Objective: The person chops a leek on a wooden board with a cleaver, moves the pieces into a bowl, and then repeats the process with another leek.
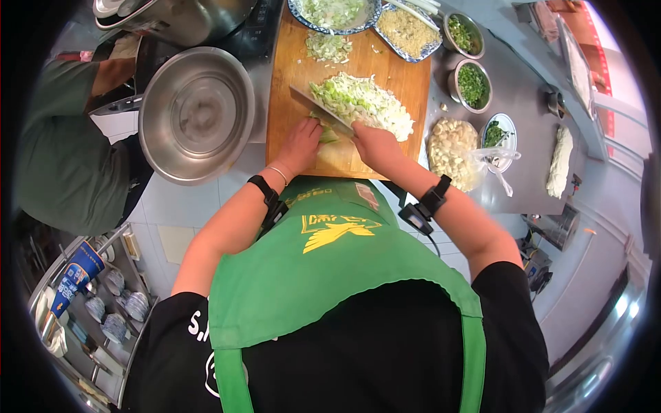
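Observation:
A broad kitchen knife (318, 108) slants across the wooden cutting board (286, 76), its handle gripped in my right hand (379, 148). Under and beside the blade lies a pale green piece of cabbage (330, 135). The curled fingers of my left hand (301, 142) press on it at the near side of the blade. Beyond the knife is a large heap of chopped cabbage (368, 100). A smaller pile of chopped greens (328, 48) sits farther back on the board.
A wide steel basin (196, 117) stands left of the board, with a co-worker's arm (103, 79) beyond it. To the right are metal bowls of chopped greens (473, 86), a bag of pale cubes (451, 148) and a dough roll (560, 162). Patterned dishes (377, 27) line the back.

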Available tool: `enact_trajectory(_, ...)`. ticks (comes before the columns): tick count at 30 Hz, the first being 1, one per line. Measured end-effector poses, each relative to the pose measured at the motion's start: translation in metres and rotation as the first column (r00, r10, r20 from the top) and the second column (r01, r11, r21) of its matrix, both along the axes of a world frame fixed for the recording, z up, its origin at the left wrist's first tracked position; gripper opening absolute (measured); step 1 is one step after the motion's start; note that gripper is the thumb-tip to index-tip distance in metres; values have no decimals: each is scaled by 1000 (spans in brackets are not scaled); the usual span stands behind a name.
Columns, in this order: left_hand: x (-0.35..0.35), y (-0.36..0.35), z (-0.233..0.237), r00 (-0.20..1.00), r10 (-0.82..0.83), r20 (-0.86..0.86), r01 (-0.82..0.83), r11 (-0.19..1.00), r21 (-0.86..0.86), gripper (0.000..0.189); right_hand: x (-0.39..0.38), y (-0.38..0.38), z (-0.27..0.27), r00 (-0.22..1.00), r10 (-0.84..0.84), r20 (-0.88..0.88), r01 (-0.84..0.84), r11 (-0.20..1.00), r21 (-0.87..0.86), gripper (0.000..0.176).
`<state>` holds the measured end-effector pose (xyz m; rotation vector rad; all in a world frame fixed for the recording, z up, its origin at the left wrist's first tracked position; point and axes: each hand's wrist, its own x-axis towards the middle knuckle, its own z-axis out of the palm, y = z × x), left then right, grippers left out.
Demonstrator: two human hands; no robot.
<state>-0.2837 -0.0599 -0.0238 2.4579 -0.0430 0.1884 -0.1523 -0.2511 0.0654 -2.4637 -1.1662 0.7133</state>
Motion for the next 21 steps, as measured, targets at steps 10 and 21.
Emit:
enact_trajectory(10, 1, 9, -20, 998, -59, 8, 59, 997, 50, 33, -9, 27, -49, 998, -37, -42, 42, 993, 109, 22)
enact_trajectory(21, 9, 18, -2, 995, -99, 33, 98, 995, 34, 32, -15, -2, 19, 998, -31, -45, 31, 999, -8, 16)
